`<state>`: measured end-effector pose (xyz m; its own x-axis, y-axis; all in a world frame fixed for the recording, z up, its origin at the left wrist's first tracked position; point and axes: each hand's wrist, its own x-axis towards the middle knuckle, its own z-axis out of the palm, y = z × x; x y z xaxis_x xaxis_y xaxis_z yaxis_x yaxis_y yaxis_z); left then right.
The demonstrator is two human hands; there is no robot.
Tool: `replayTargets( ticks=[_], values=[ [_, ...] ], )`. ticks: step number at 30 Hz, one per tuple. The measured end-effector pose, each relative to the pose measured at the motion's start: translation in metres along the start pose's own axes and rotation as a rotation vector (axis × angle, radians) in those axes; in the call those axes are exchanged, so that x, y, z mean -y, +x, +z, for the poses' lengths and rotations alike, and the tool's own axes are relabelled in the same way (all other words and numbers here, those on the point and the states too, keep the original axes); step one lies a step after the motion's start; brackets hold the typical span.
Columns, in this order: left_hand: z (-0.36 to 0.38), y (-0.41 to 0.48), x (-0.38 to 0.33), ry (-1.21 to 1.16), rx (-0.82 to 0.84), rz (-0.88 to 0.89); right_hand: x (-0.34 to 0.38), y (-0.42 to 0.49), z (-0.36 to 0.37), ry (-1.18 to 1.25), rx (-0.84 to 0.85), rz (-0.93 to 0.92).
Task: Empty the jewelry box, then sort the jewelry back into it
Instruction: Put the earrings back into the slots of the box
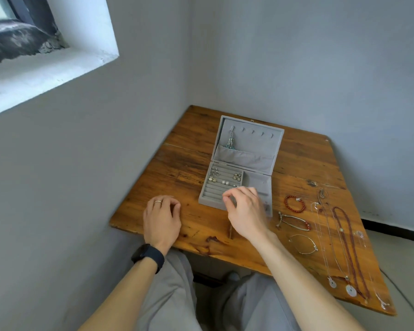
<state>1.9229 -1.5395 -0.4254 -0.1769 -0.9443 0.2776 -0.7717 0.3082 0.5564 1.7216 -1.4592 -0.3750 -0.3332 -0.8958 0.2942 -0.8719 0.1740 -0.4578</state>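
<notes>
Grey velvet jewelry box (256, 139) sits open on the table (201, 225), right hand (246, 209) bunched over its ring rows (holding anything? can't tell), left hand (161, 216) resting loose and empty, and the tiny earrings (218, 179) look light and slippery, best pinched by fingertips.

Soft daylight from window (22, 32) upper left; faint shadows; wide-angle bending at edges; slight softness overall.

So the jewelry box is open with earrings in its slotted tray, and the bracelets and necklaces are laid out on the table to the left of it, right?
Not quite. The head view shows the bracelets, such as the red bead bracelet, and the necklaces laid out on the table to the right of the jewelry box, not the left. The box is open, with earrings in its slotted tray.
</notes>
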Motion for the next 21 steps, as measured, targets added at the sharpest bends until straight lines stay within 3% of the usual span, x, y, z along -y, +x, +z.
replayTargets(
  ticks=[11, 15, 21],
  values=[
    [0.008, -0.005, 0.003, 0.013, -0.133, 0.028, 0.020, 0.050, 0.028, -0.159, 0.204, -0.019],
    [0.009, -0.005, 0.003, 0.017, -0.144, 0.035, 0.027, 0.063, 0.029, -0.115, 0.270, 0.087],
    [0.012, -0.006, 0.005, 0.005, -0.162, 0.039, 0.032, 0.068, 0.029, -0.089, 0.243, 0.200]
  ],
)
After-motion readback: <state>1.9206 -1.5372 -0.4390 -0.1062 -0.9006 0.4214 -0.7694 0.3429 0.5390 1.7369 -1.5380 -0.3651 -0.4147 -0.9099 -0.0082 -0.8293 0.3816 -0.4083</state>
